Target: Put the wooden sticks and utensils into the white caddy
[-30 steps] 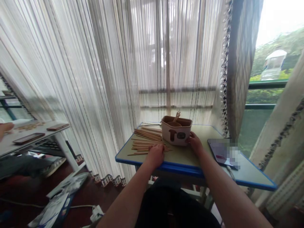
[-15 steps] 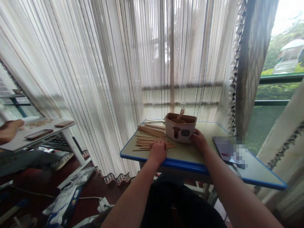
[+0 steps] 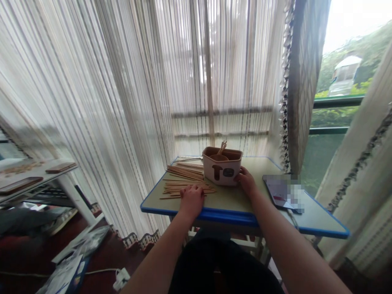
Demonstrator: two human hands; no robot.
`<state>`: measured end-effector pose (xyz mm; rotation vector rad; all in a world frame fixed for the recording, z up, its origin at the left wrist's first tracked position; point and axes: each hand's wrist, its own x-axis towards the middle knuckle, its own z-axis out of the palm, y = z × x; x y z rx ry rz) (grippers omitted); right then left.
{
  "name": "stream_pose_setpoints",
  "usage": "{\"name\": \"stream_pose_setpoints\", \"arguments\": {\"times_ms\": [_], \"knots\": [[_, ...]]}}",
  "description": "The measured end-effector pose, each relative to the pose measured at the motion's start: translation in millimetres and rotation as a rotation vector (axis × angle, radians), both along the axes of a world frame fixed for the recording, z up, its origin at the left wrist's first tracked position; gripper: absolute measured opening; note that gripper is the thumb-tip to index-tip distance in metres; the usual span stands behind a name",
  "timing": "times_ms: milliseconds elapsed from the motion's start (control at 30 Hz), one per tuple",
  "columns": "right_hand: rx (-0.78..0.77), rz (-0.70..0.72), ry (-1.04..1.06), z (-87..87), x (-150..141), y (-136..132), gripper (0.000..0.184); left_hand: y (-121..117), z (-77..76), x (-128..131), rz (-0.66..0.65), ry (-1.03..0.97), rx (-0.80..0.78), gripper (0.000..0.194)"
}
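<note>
The left hand [image 3: 192, 200] lies palm down over the near end of a front batch of sticks [image 3: 173, 188], near the counter [image 3: 232, 200]'s blue edge; its fingers bend across the wood, but whether that grip is clamped on any sticks or merely rests on them, I cannot tell. The right hand [image 3: 246, 179] touches the lower right corner of a pale, angular box [image 3: 225, 173] with a brown rim, its fingers bent against the wall; how firmly this grip closes there is not clear either. The box stands upright behind and between the hands. Inside it sits a round brown cup [image 3: 219, 157], and a small cluster of sticks [image 3: 223, 146] pokes up above the rim. A back batch of sticks [image 3: 185, 171] lies loose and roughly parallel beside the box's left wall, with a thin metal piece [image 3: 191, 159] beyond it. Judging by how things lie, the work looks to be at an early stage: only a few sticks show in the box, while two spread batches remain outside, unbundled. The box's floor is hidden, so more may lie inside unseen.
</note>
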<state>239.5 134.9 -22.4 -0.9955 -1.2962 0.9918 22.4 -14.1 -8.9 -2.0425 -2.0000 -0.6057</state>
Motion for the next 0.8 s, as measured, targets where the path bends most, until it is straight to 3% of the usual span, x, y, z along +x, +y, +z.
{"name": "stream_pose_setpoints", "arguments": {"times_ms": [100,200,333,433,633,800], "knots": [[-0.002,0.008,0.010,-0.8,0,1,0.050,1,5.5,2,-0.070,0.010,0.063,0.019],[0.000,0.014,0.015,-1.7,-1,1,0.050,2,21.5,0,-0.208,0.006,0.195,0.017],[-0.044,0.035,0.059,-1.3,-2,0,0.055,5,58.9,-11,-0.477,-0.171,0.338,0.014],[-0.062,0.043,0.095,-0.3,-3,-1,0.057,13,95.2,-18,-0.522,-0.454,0.494,0.013],[-0.039,0.050,0.122,1.6,-5,1,0.054,66,164.6,-6,-0.534,-1.018,0.936,0.018],[-0.048,0.032,0.162,4.6,-7,3,0.054,115,194.3,4,-0.585,-1.177,1.090,0.010]]}}
